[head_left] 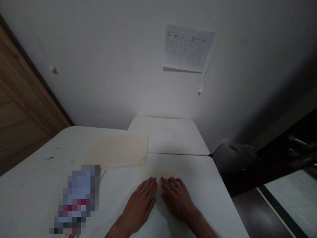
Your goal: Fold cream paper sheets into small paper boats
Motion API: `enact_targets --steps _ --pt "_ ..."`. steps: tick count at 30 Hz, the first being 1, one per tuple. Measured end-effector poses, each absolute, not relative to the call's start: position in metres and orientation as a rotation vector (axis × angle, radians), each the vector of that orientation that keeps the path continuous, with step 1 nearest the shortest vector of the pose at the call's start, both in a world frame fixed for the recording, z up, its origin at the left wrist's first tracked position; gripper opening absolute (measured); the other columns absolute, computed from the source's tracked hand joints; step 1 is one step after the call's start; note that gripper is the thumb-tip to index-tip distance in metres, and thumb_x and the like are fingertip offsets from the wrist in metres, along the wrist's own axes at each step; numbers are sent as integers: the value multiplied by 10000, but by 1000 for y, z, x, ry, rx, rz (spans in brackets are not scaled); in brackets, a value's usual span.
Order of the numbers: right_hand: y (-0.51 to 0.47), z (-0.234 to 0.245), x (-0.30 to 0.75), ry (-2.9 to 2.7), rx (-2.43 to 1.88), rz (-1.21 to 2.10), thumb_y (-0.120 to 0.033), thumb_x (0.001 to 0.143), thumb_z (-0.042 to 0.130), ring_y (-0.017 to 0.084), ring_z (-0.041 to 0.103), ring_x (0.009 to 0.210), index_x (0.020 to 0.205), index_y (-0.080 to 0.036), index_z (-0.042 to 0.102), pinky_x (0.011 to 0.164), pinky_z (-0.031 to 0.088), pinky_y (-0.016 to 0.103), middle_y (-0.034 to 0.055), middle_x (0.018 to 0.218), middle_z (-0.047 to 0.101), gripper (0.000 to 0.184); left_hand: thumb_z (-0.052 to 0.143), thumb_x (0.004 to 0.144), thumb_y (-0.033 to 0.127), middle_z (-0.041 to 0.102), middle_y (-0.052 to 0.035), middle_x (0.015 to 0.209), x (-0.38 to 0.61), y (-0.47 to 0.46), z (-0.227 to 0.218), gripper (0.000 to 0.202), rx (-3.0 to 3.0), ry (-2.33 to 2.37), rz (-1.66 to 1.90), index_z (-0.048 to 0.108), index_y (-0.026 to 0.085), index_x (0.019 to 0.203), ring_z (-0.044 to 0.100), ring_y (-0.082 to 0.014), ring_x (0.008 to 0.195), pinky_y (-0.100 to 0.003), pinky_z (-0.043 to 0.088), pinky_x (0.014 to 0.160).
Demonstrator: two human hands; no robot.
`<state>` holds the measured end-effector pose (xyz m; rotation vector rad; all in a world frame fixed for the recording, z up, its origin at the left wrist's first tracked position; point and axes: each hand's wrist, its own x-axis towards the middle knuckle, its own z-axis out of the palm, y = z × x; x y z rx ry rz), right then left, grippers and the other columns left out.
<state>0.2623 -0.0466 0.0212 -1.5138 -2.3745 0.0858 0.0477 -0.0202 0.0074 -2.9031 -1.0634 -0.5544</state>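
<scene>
On the table [32, 185], the cream stack [119, 150] sat left of centre, and just right of it your left hand [140, 205] lay flat and open, gripping nothing, on a single pale sheet [158, 172] at the near edge. Your right hand [178, 198] lay the same way beside it, fingertips almost touching. The sheet looked thin, light and limp – likely to crease or slide under the palms – so a far corner, pinched gently, seemed the best hold.
</scene>
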Motion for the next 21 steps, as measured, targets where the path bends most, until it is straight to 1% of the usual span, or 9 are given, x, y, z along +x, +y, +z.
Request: enact_targets --steps 2,4,8,13,17,21 --pt "-48 14 267 -2339 -1550 54 -354 923 530 244 488 1172 1230 -263 524 1004 328 431 16 1353 534 321 426 959 299 357 -82 1484 48 -21 8 515 -2910 -1071 -546 311 191 1449 372 -241 1340 -419 410 1063" --pt "-50 10 272 -2317 -1581 18 -381 916 543 249 496 1167 1248 -266 519 994 340 435 27 1334 551 353 425 960 296 356 -81 1484 48 -21 8 516 -2915 -1080 -558 306 198 1451 371 -243 1340 -423 408 1064" --pt "-55 9 284 -2281 -1627 -23 -346 925 527 251 505 1155 1300 -264 493 977 358 427 44 1299 578 386 418 964 307 352 -79 1486 48 -21 11 515 -2918 -1092 -552 299 208 1455 376 -239 1338 -418 409 1063" --pt "-59 7 297 -2221 -1692 -21 -288 915 519 254 516 1120 1397 -255 387 946 380 421 39 1232 625 501 419 967 307 332 -76 1496 48 -21 10 525 -2928 -1089 -548 280 206 1462 361 -237 1346 -424 403 1071" --pt "-61 3 301 -2206 -1707 -53 -290 912 505 268 528 1097 1421 -247 354 921 391 430 59 1189 646 533 419 965 303 351 -79 1485 48 -21 10 531 -2914 -1098 -596 271 209 1465 383 -241 1333 -423 421 1055" --pt "-61 3 300 -2191 -1708 -88 -297 908 503 264 540 1083 1416 -252 357 906 402 426 65 1195 641 530 427 960 313 381 -81 1469 47 -22 9 511 -2889 -1112 -619 317 200 1447 394 -235 1327 -407 421 1056"
